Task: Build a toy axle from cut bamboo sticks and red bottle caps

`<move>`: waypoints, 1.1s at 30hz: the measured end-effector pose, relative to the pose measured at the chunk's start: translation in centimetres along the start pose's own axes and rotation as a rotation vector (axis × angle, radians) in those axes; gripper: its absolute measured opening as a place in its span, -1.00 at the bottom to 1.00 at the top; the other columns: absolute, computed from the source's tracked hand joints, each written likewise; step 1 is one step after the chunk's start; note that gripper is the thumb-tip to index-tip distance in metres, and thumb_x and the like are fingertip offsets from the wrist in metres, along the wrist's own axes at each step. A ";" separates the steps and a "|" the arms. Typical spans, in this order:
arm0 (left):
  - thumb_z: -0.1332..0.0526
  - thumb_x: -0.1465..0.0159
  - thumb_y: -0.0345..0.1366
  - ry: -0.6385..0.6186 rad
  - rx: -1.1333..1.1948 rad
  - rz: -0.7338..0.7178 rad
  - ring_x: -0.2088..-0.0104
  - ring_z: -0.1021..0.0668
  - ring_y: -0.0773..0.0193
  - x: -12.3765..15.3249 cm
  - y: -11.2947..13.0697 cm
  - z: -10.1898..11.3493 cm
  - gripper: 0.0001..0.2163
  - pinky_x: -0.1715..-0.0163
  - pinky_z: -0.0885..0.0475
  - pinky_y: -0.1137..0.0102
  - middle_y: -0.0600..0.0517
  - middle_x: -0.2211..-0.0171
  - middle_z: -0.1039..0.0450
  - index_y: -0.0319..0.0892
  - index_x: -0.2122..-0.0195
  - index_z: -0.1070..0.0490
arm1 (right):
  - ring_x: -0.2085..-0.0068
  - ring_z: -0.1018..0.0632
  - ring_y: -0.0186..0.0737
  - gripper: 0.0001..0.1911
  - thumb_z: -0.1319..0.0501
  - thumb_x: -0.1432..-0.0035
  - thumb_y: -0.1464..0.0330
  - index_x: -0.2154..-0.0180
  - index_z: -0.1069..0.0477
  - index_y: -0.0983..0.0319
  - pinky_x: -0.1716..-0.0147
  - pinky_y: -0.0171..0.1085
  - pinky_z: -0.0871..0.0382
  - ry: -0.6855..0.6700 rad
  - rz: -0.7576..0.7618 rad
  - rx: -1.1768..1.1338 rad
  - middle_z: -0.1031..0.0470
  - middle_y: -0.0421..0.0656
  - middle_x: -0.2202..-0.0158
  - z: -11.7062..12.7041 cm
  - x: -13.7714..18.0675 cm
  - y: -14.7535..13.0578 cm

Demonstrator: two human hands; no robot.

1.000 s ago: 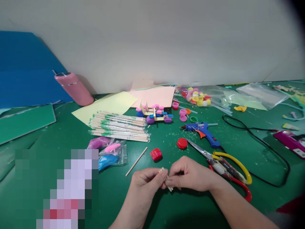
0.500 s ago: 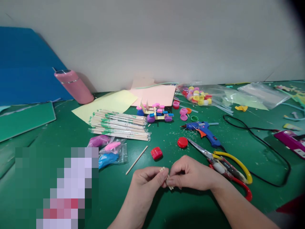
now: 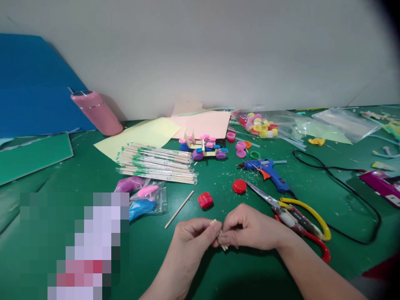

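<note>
My left hand and my right hand meet at the front middle of the table, fingertips close together. Between them is a small bundle of short wooden stick pieces, pinched by the fingers of both hands; most of it is hidden. Just beyond the hands lie two red bottle caps pressed together and a red disc-shaped cap. A single wooden stick lies slantwise beyond my left hand. Scissors with yellow and red handles rest beside my right forearm, over other tools.
A blue hot glue gun with a black cable lies behind the scissors. Wrapped wooden chopsticks, bagged coloured clay, small toy cars and a bag of bottle caps lie farther back. A pink tumbler stands back left.
Almost nothing differs. Both hands keep the same pinch on the stick pieces, with only a very slight shift of the fingers.
</note>
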State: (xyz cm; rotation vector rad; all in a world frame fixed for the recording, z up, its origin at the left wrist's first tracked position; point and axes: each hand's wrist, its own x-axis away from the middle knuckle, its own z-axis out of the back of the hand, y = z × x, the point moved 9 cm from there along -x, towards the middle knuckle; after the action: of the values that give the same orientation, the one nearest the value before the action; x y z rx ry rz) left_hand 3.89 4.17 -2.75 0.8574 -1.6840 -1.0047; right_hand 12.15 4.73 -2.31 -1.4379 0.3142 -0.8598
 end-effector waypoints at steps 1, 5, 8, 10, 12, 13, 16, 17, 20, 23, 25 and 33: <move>-0.21 -0.11 -0.25 0.001 0.003 0.001 0.58 -0.30 0.40 0.0 0.0 0.0 -0.74 0.54 -0.19 0.50 0.10 0.68 -0.30 -0.25 0.68 -0.40 | 0.58 -0.27 -0.44 -0.67 -0.18 -0.06 0.21 0.45 -0.49 0.39 0.61 -0.45 -0.13 -0.001 0.001 0.001 -0.35 -0.22 0.61 0.0 0.0 0.0; -0.22 -0.10 -0.25 0.006 0.014 0.011 0.58 -0.31 0.40 0.1 -0.1 0.1 -0.74 0.54 -0.20 0.50 0.10 0.68 -0.30 -0.25 0.69 -0.40 | 0.56 -0.29 -0.43 -0.65 -0.17 -0.07 0.20 0.44 -0.49 0.39 0.59 -0.44 -0.15 -0.002 0.017 0.012 -0.36 -0.21 0.59 0.0 0.1 -0.2; -0.22 -0.10 -0.26 0.011 0.033 0.004 0.57 -0.31 0.40 0.1 -0.2 0.1 -0.75 0.53 -0.20 0.50 0.10 0.68 -0.30 -0.25 0.68 -0.41 | 0.52 -0.33 -0.40 -0.66 -0.16 -0.08 0.21 0.45 -0.49 0.39 0.54 -0.44 -0.19 0.001 0.032 0.013 -0.41 -0.17 0.54 0.0 0.1 -0.5; -0.23 -0.09 -0.27 0.011 0.045 0.006 0.58 -0.30 0.40 0.1 -0.2 0.1 -0.75 0.54 -0.20 0.50 0.10 0.68 -0.30 -0.25 0.67 -0.41 | 0.49 -0.36 -0.38 -0.67 -0.16 -0.08 0.22 0.45 -0.49 0.39 0.51 -0.43 -0.21 0.002 0.037 0.010 -0.43 -0.15 0.52 -0.1 0.1 -0.6; -0.23 -0.09 -0.26 0.012 0.055 0.012 0.57 -0.31 0.40 0.1 -0.2 0.1 -0.75 0.54 -0.21 0.50 0.10 0.68 -0.30 -0.26 0.68 -0.42 | 0.47 -0.38 -0.37 -0.67 -0.16 -0.08 0.22 0.44 -0.49 0.39 0.49 -0.43 -0.22 -0.001 0.042 0.007 -0.45 -0.14 0.50 -0.1 0.1 -0.6; -0.23 -0.09 -0.26 0.013 0.059 0.015 0.57 -0.32 0.39 0.1 -0.2 0.1 -0.76 0.53 -0.21 0.49 0.09 0.68 -0.31 -0.26 0.67 -0.42 | 0.47 -0.38 -0.37 -0.67 -0.16 -0.08 0.22 0.45 -0.49 0.38 0.49 -0.43 -0.23 0.000 0.044 0.007 -0.45 -0.14 0.50 -0.1 0.1 -0.6; -0.23 -0.09 -0.26 0.019 0.062 0.029 0.56 -0.33 0.38 0.1 -0.1 0.0 -0.77 0.52 -0.22 0.48 0.07 0.66 -0.33 -0.26 0.66 -0.44 | 0.49 -0.37 -0.38 -0.65 -0.18 -0.06 0.19 0.45 -0.50 0.37 0.50 -0.43 -0.22 0.013 0.035 0.008 -0.45 -0.15 0.51 0.0 0.0 -0.5; -0.23 -0.08 -0.26 0.023 0.065 0.037 0.56 -0.34 0.37 0.2 -0.1 0.0 -0.77 0.52 -0.23 0.48 0.07 0.66 -0.34 -0.26 0.66 -0.44 | 0.50 -0.36 -0.38 -0.64 -0.18 -0.05 0.17 0.45 -0.50 0.37 0.51 -0.43 -0.21 0.016 0.032 0.006 -0.44 -0.16 0.52 0.1 0.0 -0.4; -0.25 -0.07 -0.28 0.034 0.081 0.060 0.57 -0.33 0.38 0.2 -0.3 0.0 -0.77 0.53 -0.22 0.48 0.07 0.68 -0.33 -0.26 0.68 -0.43 | 0.50 -0.35 -0.38 -0.62 -0.19 -0.03 0.14 0.44 -0.50 0.37 0.52 -0.43 -0.20 0.012 0.027 -0.008 -0.43 -0.17 0.53 0.0 -0.1 -0.3; -0.26 -0.06 -0.28 0.046 0.120 0.073 0.56 -0.34 0.38 0.2 -0.5 0.2 -0.78 0.51 -0.24 0.48 0.07 0.67 -0.35 -0.27 0.66 -0.45 | 0.50 -0.33 -0.38 -0.61 -0.19 -0.02 0.13 0.45 -0.49 0.37 0.52 -0.43 -0.19 0.011 0.030 -0.012 -0.40 -0.18 0.54 0.0 -0.1 -0.2; -0.27 -0.04 -0.28 0.071 0.171 0.087 0.56 -0.35 0.39 0.2 -0.7 0.4 -0.79 0.51 -0.24 0.49 0.07 0.67 -0.35 -0.27 0.66 -0.45 | 0.52 -0.30 -0.40 -0.61 -0.18 -0.04 0.13 0.47 -0.47 0.37 0.54 -0.43 -0.17 0.043 0.041 -0.016 -0.35 -0.21 0.57 0.3 -0.1 -0.3; -0.32 0.00 -0.31 0.109 0.372 0.127 0.61 -0.31 0.48 0.0 -0.8 0.8 -0.84 0.53 -0.24 0.55 0.11 0.70 -0.33 -0.29 0.64 -0.47 | 0.57 -0.24 -0.45 -0.64 -0.15 -0.09 0.18 0.51 -0.43 0.36 0.60 -0.45 -0.11 0.251 0.107 -0.088 -0.26 -0.28 0.63 2.1 -0.1 -1.1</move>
State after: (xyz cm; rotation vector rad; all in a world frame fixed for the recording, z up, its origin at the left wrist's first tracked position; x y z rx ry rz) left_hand 3.24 4.06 -3.63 1.0098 -1.8346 -0.5548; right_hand 13.18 6.42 -0.98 -1.3822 0.6191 -0.9495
